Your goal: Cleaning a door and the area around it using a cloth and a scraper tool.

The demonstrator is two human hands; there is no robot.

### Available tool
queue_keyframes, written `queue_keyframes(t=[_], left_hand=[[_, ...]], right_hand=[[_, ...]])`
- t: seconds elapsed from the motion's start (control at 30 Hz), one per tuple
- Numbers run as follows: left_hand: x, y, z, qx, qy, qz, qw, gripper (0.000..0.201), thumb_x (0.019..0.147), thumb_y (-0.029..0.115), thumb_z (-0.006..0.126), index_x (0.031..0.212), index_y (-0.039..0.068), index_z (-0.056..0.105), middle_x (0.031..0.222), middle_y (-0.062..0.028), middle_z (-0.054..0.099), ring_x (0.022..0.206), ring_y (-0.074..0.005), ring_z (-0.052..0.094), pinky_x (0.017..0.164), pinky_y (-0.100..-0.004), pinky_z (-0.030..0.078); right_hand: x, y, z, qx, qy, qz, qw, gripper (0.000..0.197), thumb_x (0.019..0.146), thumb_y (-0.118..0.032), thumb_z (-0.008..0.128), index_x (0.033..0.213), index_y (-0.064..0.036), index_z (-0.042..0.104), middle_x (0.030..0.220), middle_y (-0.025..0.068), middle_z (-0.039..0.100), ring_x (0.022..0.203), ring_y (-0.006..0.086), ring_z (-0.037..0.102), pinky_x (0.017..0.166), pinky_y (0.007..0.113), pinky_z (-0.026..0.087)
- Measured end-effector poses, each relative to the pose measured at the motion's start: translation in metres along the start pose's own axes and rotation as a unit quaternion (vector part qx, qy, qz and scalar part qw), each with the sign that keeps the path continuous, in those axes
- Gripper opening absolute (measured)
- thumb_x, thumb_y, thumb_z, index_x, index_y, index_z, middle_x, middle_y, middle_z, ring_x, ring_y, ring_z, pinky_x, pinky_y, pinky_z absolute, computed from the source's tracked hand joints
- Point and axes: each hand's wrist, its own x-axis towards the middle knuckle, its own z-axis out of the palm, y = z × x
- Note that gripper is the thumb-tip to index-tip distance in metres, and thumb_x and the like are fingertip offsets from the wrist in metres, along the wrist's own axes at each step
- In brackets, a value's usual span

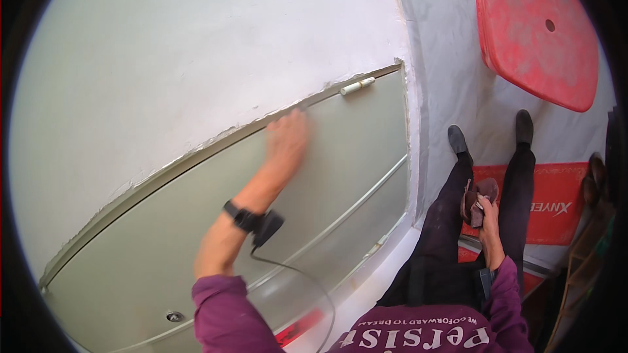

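Observation:
My left hand (288, 138) is raised against a grey-green door (340, 157), at the long edge where the door meets its frame. It is blurred by motion, so its fingers cannot be made out well, and nothing shows in it. A black strapped device with a cable (256, 221) sits on my left wrist. Farther along the same edge is a pale hinge (357, 86). Low in front of my legs, my right hand (489, 222) is closed on a crumpled brownish-purple cloth (485, 191).
A worn red plastic stool (536, 33) stands at the upper right. Beneath my feet, a red mat (549, 202) lies on the grey floor. Dark shoes (594, 176) and a wooden frame (579, 261) are at the right. A round lock (174, 316) is set in the door's lower left.

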Motion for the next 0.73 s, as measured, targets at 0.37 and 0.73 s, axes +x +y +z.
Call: queue_keyframes(t=[0.37, 0.73], left_hand=[[0.052, 0.042, 0.054, -0.016, -0.145, -0.043, 0.988, 0.038, 0.072, 0.005, 0.047, 0.109, 0.001, 0.053, 0.115, -0.0089, 0.050, 0.068, -0.0189, 0.050, 0.054, -0.0344, 0.039], [0.059, 0.038, 0.036, -0.050, -0.202, -0.031, 0.978, 0.048, 0.066, 0.007, 0.053, 0.113, 0.002, 0.051, 0.128, -0.0097, 0.041, 0.075, -0.0213, 0.052, 0.059, -0.0392, 0.044]], right_hand=[[0.001, -0.005, 0.002, 0.026, 0.022, -0.016, 0.999, 0.036, 0.076, -0.024, 0.058, 0.105, -0.0026, 0.049, 0.085, 0.0022, 0.053, 0.073, 0.0099, 0.052, 0.064, 0.023, 0.042], [0.007, -0.008, -0.015, 0.041, 0.045, -0.013, 0.998, 0.042, 0.076, -0.024, 0.058, 0.109, -0.0021, 0.047, 0.088, 0.0037, 0.053, 0.077, 0.0099, 0.053, 0.067, 0.022, 0.043]])
